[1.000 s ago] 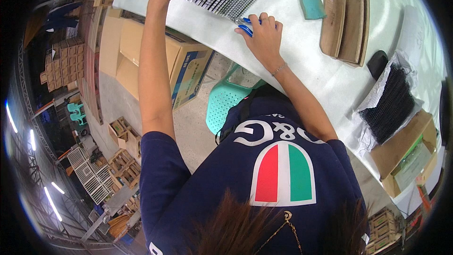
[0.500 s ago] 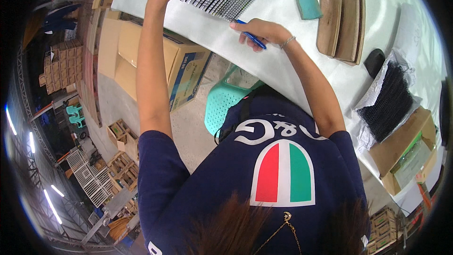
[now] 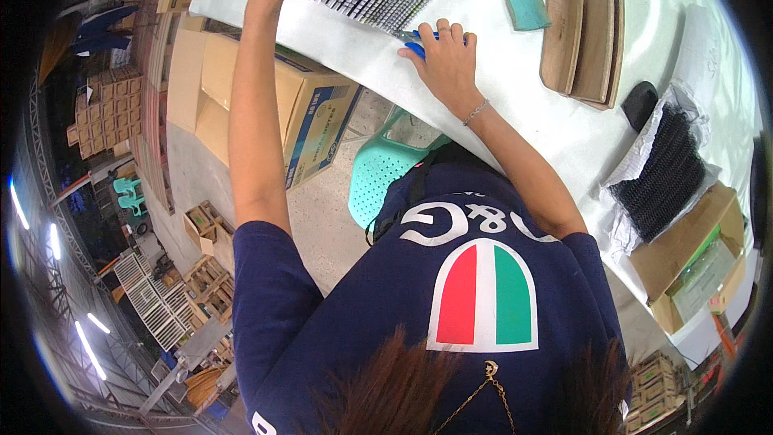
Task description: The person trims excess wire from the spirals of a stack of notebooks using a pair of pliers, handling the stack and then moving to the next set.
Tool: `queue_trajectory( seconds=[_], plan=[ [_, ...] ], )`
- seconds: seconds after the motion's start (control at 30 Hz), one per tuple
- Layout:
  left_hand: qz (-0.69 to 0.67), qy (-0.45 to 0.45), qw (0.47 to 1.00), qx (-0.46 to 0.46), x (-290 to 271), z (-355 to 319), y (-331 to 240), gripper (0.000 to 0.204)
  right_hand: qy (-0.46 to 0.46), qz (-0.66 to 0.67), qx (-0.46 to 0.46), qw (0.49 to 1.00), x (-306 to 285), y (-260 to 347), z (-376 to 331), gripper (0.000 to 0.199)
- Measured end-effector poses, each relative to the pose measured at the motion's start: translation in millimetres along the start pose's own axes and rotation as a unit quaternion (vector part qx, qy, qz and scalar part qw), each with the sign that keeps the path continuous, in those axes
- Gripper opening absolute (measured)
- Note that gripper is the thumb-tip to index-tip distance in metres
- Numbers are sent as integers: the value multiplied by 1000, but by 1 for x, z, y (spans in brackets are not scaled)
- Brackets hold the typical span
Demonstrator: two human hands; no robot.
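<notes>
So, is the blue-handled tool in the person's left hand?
No, the blue-handled tool is in the right hand.

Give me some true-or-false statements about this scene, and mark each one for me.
1. The right grip holds a blue-handled tool. True.
2. The stool is red. False: the stool is green.
3. The teal block lies left of the wooden pieces. True.
4. The black bundle is on the floor. False: the black bundle lies in white wrap on the table.
5. A cardboard box stands left of the stool. True.
</notes>
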State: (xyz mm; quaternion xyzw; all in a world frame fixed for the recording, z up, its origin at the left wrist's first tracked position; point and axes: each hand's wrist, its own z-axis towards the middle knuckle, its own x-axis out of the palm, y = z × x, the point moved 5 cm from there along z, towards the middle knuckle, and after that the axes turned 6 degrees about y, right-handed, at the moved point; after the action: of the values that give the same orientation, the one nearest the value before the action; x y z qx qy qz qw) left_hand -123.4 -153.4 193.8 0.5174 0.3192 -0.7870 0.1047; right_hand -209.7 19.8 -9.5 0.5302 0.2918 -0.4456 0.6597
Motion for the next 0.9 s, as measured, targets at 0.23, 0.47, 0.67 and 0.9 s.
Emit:
queue_trajectory(
  seconds=[0.23, 0.47, 0.67, 0.9],
  plan=[
    [-4, 0, 1000, 2, 0, 1, -1, 42, 53, 7, 5, 999, 8, 3, 7, 44],
    [8, -8, 1000, -6, -2, -1, -2, 40, 31, -26, 10, 999, 2, 5, 6, 47],
    [4, -12, 1000, -3, -2, -1, -3, 40, 28, -31, 6, 999, 3, 5, 6, 47],
    [-8, -12, 1000, -7, -2, 0, -4, 41, -9, -47, -45, 998, 7, -3, 9, 43]
  ],
)
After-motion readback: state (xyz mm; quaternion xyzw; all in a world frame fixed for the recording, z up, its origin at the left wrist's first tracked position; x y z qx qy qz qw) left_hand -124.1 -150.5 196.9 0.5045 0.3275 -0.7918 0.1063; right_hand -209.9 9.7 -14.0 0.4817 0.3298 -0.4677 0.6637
